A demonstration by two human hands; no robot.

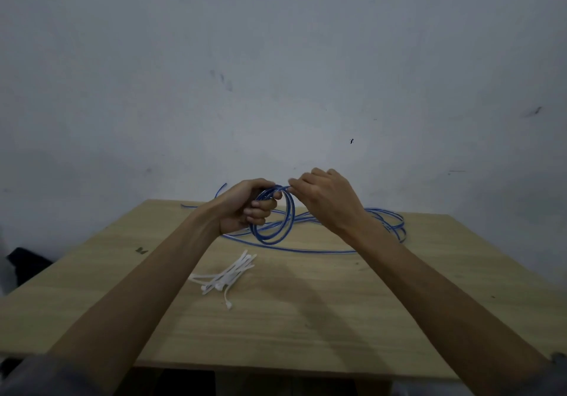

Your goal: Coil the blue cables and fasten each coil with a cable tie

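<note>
Left hand (245,205): fingers curled round the coil (273,216), holding its loops together above the table (306,319).
Right hand (319,194): fingertips pinch the cable (306,249) at the coil's top, likely feeding another loop.
Loose cable: trails across the table's far side, uncoiled.
Ties (227,276): heaped near the front, untouched, in easy reach for fastening.

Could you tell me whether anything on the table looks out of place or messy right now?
Mostly no. The loose blue cable sprawls uncoiled across the table, one end past its far edge. The cable ties lie in a small untidy pile. The left hand holds the coil; the right hand pinches a strand.
</note>
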